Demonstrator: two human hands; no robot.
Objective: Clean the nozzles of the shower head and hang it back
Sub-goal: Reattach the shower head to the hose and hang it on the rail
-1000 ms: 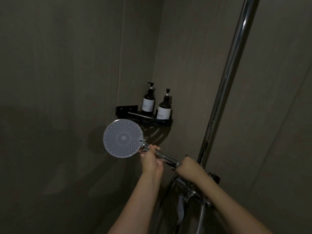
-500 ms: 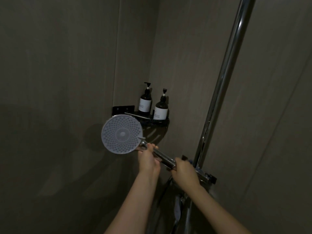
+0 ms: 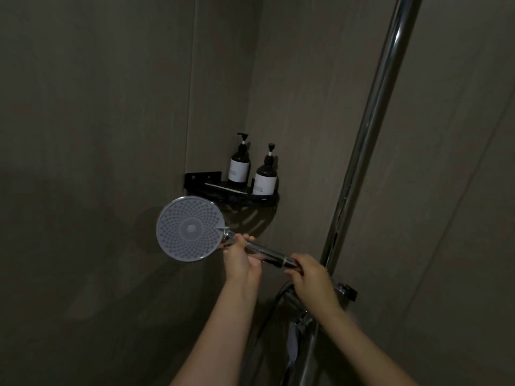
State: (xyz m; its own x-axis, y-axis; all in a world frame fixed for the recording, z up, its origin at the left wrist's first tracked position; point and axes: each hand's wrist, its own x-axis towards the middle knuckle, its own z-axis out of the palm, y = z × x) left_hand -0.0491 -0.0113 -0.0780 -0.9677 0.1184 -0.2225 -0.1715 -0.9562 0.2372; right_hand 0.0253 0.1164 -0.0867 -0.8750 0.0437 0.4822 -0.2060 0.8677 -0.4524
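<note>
1. Two hands grip one shower head (image 3: 192, 228), held in mid-air in front of the shower corner, off any holder.
2. Left hand (image 3: 241, 257): fingers curled round the chrome handle (image 3: 264, 250) just behind the round face.
3. Right hand (image 3: 312, 275): fingers wrapped round the handle's lower end, close beside the vertical chrome rail (image 3: 373, 135).
4. Nozzle face is pale grey and dotted with nozzles, turned toward the camera; handle slopes down to the right.
5. Hose (image 3: 274, 298) leaves the handle end below the right hand and drops out of view.
6. Black corner shelf (image 3: 263, 200) sits just above and behind the head, carrying two dark pump bottles: taller one (image 3: 239, 168) at left, shorter one (image 3: 266, 181) at right, near each other.
7. Lighting is dim; the fitting under the right wrist is not resolvable.
</note>
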